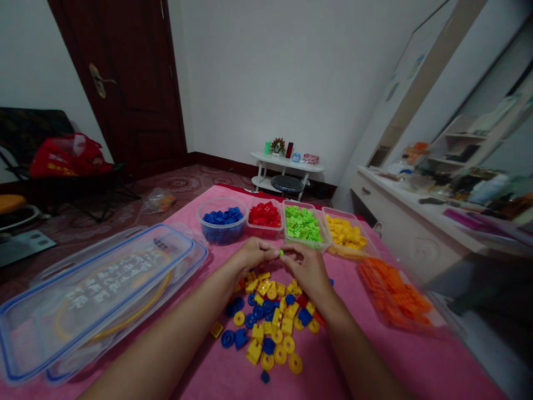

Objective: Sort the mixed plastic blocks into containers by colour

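Note:
My left hand (255, 253) and my right hand (306, 268) meet above the middle of the pink cloth. Between their fingertips is a small green toy piece (282, 253), mostly covered, pinched from both sides. Below the hands lies a loose pile of yellow building blocks (257, 332), blue wheel-like rings (227, 339) and a few red pieces. Just beyond the hands stand clear tubs: one with blue blocks (225, 215), one with red blocks (265, 214), one with green blocks (302, 223) and one with yellow blocks (346, 231).
At the right, a clear container holds orange blocks (395, 291). Stacked clear lids (104, 294) with blue rims cover the left side of the pink cloth (195, 355). A white dresser (400, 216) stands to the right, and a small white shelf table (264, 158) by the far wall.

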A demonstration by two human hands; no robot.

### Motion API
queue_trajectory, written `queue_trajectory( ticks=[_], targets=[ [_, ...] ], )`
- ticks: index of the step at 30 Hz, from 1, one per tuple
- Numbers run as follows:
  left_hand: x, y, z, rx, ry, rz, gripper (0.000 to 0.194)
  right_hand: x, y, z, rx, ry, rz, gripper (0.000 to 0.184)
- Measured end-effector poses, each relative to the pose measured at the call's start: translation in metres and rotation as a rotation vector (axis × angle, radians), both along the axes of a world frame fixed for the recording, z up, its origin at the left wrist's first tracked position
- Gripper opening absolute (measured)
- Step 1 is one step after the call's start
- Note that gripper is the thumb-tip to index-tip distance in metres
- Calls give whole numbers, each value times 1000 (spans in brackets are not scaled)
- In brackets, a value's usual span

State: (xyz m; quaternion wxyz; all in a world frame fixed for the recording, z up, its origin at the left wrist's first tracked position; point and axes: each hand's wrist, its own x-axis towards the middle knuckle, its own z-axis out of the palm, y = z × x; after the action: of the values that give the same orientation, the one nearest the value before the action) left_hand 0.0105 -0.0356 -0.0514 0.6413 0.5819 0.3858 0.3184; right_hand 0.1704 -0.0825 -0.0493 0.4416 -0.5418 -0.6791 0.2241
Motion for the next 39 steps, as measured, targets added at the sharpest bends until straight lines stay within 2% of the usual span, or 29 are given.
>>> queue_trajectory(
  ticks=[4, 8, 11, 14, 17, 18, 20, 23, 25, 27, 29, 31, 36, 39],
  targets=[
    [6, 2, -11, 126, 78, 22, 30, 0, 2, -8, -58, 40, 23, 19],
    [8, 7, -16, 284, 221, 50, 30, -1, 4, -8, -62, 39, -25, 11],
    [-3, 14, -8, 417, 389, 122, 23, 7, 4, 0, -59, -1, -59, 6],
    [-24, 22, 7, 559, 645, 221, 10, 23, 6, 8, -121, -58, -72, 11],
    [-42, 25, 20, 572, 872, 218, 10, 39, 8, 14, -215, -56, -106, 14],
    [-45, 25, 22, 556, 914, 200, 11, 42, 9, 16, -193, -9, -145, 15],
    [-47, 23, 23, 532, 963, 164, 14, 44, 10, 20, -51, 147, -227, 25],
    [-41, 19, 17, 574, 1003, 118, 25, 41, 9, 25, 156, 336, -248, 43],
    [-35, 16, 10, 664, 1002, 87, 34, 37, 9, 25, 197, 294, -234, 41],
    [-29, 14, 2, 748, 998, 65, 33, 33, 8, 22, 204, 158, -226, 28],
    [-25, 13, -4, 771, 1013, 52, 28, 26, 7, 17, 176, 43, -187, 18],
    [-22, 13, -8, 752, 1029, 42, 24, 15, 5, 11, 142, -21, -93, 17],
    [-27, 16, -10, 748, 990, 62, 20, -23, -6, 1, 111, -233, 260, 33],
    [-37, 22, -9, 748, 938, 72, 20, -41, -15, 1, 81, -316, 385, 37]
  ],
)
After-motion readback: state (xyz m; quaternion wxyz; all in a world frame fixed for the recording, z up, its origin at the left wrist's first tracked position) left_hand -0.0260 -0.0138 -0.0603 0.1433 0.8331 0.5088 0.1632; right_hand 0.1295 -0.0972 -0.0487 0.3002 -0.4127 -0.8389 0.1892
